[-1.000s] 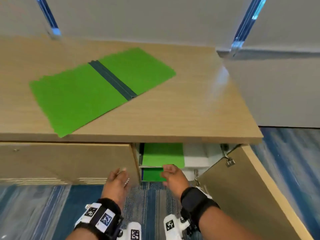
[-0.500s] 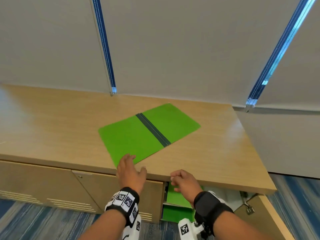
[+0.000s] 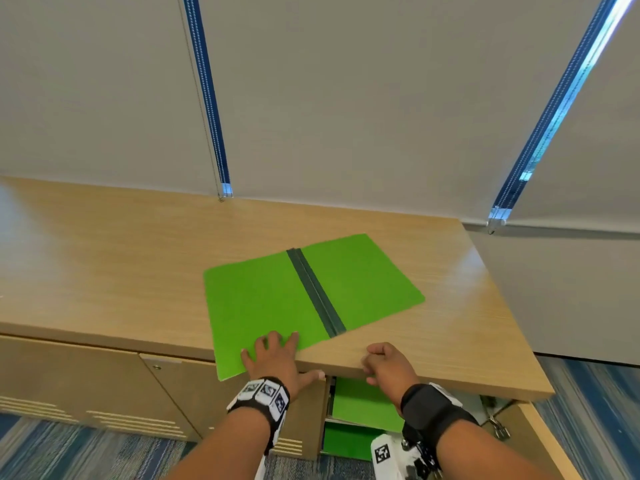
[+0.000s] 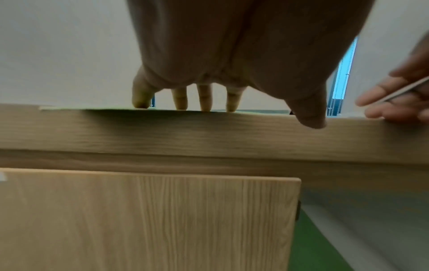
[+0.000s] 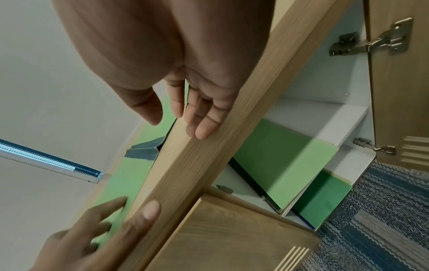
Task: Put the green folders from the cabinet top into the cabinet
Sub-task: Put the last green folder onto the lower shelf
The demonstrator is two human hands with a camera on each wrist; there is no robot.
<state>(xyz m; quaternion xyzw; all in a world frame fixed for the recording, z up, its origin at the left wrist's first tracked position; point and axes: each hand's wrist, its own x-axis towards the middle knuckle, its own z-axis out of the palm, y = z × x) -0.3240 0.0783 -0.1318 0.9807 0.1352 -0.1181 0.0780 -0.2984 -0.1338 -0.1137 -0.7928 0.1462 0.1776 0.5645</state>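
— While the bright green card folder with the dark grey spine strip (image 3: 311, 299) lies opened flat on the pale wood-grain cabinet top (image 3: 121, 258), where is the left hand (image 3: 277, 362)?

— On its near corner. The fingers (image 3: 273, 341) are straight and spread, pressing flat on the green sheet, and the thumb (image 3: 313, 375) reaches out over the front lip of the top. It curls around nothing. That corner of the folder overhangs the edge a little.

— And the right hand (image 3: 389, 367)?

— At the front edge of the top, just beside the folder but off it. Its fingers (image 5: 204, 126) are loosely bent and slack against the wood; it holds nothing.

— Is anything in the cabinet already?

— Yes. The wooden cabinet door with the steel hinges (image 5: 399, 73) stands swung open on the right, and inside the white compartment another green folder (image 3: 363, 403) lies on the white shelf (image 5: 325, 113). A second green sheet (image 3: 346, 439) sits on the level below it.

— The neighbouring door?

— The closed wood-grain door with the ribbed lower panel (image 3: 221, 410) sits below the left wrist. Underneath all of it runs blue and grey striped carpet (image 3: 69, 455), and grey wall panels with blue-lit vertical strips (image 3: 207, 91) rise behind the top.
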